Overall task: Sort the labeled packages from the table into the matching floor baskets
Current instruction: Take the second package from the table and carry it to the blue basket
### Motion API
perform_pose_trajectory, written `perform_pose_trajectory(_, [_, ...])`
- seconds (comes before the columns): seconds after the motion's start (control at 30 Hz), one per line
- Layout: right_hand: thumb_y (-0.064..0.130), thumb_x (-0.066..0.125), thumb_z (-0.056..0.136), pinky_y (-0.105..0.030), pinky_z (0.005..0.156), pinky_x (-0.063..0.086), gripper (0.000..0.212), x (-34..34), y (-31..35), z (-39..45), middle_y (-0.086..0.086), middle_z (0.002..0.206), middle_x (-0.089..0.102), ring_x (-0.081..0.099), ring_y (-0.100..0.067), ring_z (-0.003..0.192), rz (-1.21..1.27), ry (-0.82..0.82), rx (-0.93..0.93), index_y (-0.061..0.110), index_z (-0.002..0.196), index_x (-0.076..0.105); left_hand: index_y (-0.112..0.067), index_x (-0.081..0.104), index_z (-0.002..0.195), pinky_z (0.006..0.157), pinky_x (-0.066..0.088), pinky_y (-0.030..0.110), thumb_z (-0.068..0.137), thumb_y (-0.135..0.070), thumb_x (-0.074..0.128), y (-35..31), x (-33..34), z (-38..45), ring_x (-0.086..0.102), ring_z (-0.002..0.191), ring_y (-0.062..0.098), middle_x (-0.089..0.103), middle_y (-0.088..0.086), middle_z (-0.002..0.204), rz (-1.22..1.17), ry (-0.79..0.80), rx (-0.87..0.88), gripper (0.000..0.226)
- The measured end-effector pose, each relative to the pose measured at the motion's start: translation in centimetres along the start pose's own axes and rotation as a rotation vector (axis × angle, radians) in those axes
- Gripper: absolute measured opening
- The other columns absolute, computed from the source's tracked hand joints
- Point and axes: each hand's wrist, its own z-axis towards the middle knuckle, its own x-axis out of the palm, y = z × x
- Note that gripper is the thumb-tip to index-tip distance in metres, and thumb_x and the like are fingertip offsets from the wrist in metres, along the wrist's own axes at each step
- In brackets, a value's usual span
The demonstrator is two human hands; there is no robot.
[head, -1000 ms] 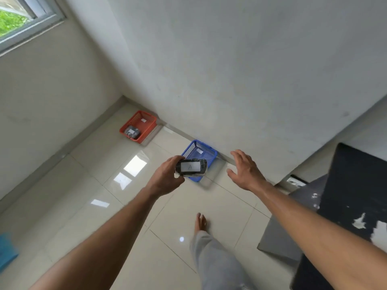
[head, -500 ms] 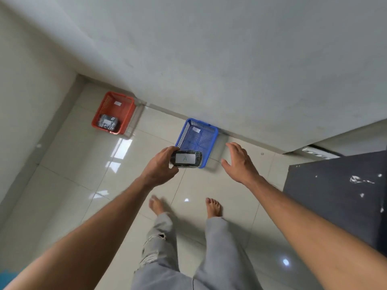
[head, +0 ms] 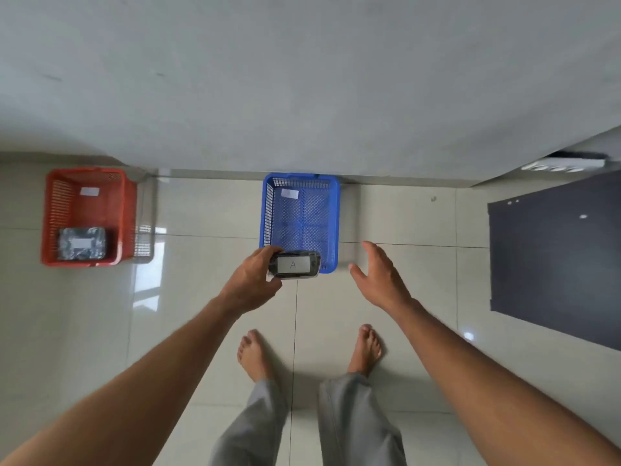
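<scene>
Your left hand [head: 250, 285] holds the package [head: 293, 265] over the near rim of the basket [head: 331, 216] before you; another basket [head: 124, 210] sits left

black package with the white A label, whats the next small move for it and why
Probably lower the black wrapped package with the white A label forward into the blue plastic mesh basket and let go. The left hand holds it over the basket's near rim, the basket looks empty, and the right hand is open and free.

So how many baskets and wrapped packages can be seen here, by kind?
Plastic mesh floor baskets: 2, one red, one blue.
Dark plastic-wrapped labeled packages: 2, one in the red basket, one marked A held in the left hand.
Total: 4.
</scene>
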Motion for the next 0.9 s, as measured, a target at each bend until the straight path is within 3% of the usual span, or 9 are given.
perform_pose_trajectory(0.3, [0.034,0.057,0.095,-0.033,0.098,0.042,0.055,17.7,-10.5,17.3,-0.015,0.138,0.054,0.053,-0.032,0.124,0.239,-0.072,0.200,0.006,0.139,0.042,-0.016,0.049,0.135,0.086,0.056,0.028,0.080,-0.005,0.069,14.9,14.6,14.2,0.061,0.104,0.018,0.061,0.005,0.123,-0.037,0.038,-0.032,0.059])
perform_pose_trajectory(0.47, [0.026,0.054,0.096,-0.030,0.078,0.043,0.045,25.4,-14.1,22.5,-0.022,0.118,0.063,0.061,-0.038,0.106,0.253,-0.136,0.183,0.002,0.131,0.040,-0.014,0.051,0.133,0.086,0.058,0.038,0.075,-0.001,0.068,20.2,20.0,18.7,0.063,0.102,0.025,0.060,0.009,0.120,-0.077,0.028,-0.056,0.062])
perform_pose_trajectory(0.6, [0.007,0.048,0.093,-0.036,0.063,0.043,0.023,28.8,-14.7,23.5,-0.025,0.091,0.064,0.062,-0.042,0.080,0.287,-0.353,0.169,0.001,0.115,0.045,-0.014,0.053,0.134,0.087,0.057,0.035,0.076,0.001,0.069,22.4,22.0,20.6,0.062,0.103,0.023,0.061,0.008,0.120,-0.108,0.010,-0.061,0.062])
perform_pose_trajectory(0.73, [0.004,0.049,0.092,-0.035,0.060,0.044,0.014,29.6,-15.2,23.9,-0.020,0.085,0.063,0.057,-0.034,0.069,0.341,-0.407,0.145,0.002,0.106,0.047,-0.015,0.053,0.134,0.074,0.056,0.021,0.079,0.002,0.069,22.9,22.3,21.3,0.062,0.100,0.019,0.060,0.004,0.119,-0.145,0.023,-0.096,0.060])
perform_pose_trajectory(0.9, [0.003,0.046,0.089,-0.032,0.057,0.037,0.015,29.1,-15.2,23.9,-0.016,0.077,0.058,0.050,-0.031,0.062,0.348,-0.371,0.110,0.001,0.104,0.045,-0.020,0.058,0.132,0.085,0.061,0.039,0.075,-0.013,0.070,21.4,22.5,21.4,0.067,0.099,0.022,0.065,0.004,0.117,-0.193,0.122,-0.105,0.059])
